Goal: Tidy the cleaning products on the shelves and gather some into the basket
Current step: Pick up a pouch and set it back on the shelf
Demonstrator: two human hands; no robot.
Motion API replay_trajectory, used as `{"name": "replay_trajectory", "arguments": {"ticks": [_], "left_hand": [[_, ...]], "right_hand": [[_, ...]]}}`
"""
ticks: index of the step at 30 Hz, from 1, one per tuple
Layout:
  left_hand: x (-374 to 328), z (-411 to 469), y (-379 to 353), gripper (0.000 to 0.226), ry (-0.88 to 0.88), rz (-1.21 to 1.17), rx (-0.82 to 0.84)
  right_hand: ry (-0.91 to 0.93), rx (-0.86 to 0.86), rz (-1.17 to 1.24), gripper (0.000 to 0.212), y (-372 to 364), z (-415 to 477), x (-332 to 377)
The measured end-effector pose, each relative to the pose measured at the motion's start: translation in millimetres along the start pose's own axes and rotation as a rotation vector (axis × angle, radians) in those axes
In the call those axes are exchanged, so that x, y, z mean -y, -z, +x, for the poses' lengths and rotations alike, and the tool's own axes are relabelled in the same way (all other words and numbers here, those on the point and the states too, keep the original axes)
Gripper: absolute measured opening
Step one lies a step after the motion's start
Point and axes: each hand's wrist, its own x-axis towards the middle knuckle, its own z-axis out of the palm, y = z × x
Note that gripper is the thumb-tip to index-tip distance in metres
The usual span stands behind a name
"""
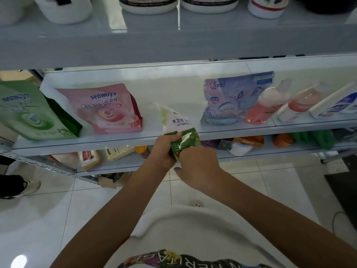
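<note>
A white and green antiseptic refill pouch (176,120) stands tilted at the front edge of the middle shelf (116,141). My left hand (164,149) grips its green bottom from the left. My right hand (197,163) holds the same green bottom from below and the right, its fingers hidden behind the pouch. To the left on that shelf stand a pink Seaways pouch (108,109) and a green Seaways pouch (29,111). To the right lean a blue-purple pouch (229,97), two pink bottles (266,105) (297,105) and a white and blue bottle (336,105). No basket is in view.
White tubs and jugs (148,4) line the upper shelf. The lower shelf holds boxes (90,159), a white jar (239,148), an orange item (284,140) and green packs (316,138). A cardboard box (108,180) lies on the tiled floor. Another person's shoe (23,187) is at the left.
</note>
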Motion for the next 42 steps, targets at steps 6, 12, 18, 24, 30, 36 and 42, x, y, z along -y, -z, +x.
{"name": "replay_trajectory", "arguments": {"ticks": [6, 12, 18, 24, 30, 36, 42], "left_hand": [[-20, -4, 17, 0.026, -0.151, -0.053, 0.204], [-22, -4, 13, 0.024, -0.063, -0.136, 0.364], [-23, -2, 17, 0.037, -0.029, -0.129, 0.369], [-20, -9, -3, 0.076, -0.139, 0.298, 0.057], [-21, -8, -16, 0.058, -0.063, -0.036, 0.128], [-31, -5, 6, 0.028, -0.223, -0.083, 0.378], [-34, -6, 15, 0.072, -0.19, 0.07, 0.598]], "right_hand": [[-0.218, 0.013, 0.773, 0.066, 1, 6, -57], [-0.199, 0.492, 1.73, 0.06, -20, 13, -71], [-0.321, 0.205, 1.571, 0.039, -21, 16, -57], [-0.289, -0.163, 0.729, 0.02, -6, 15, -41], [-0.116, -0.34, 0.012, 0.067, -29, 11, -22], [-0.075, -0.123, 0.691, 0.119, -40, 26, -44], [-0.074, 0.147, 1.389, 0.052, -33, 33, -81]]}}
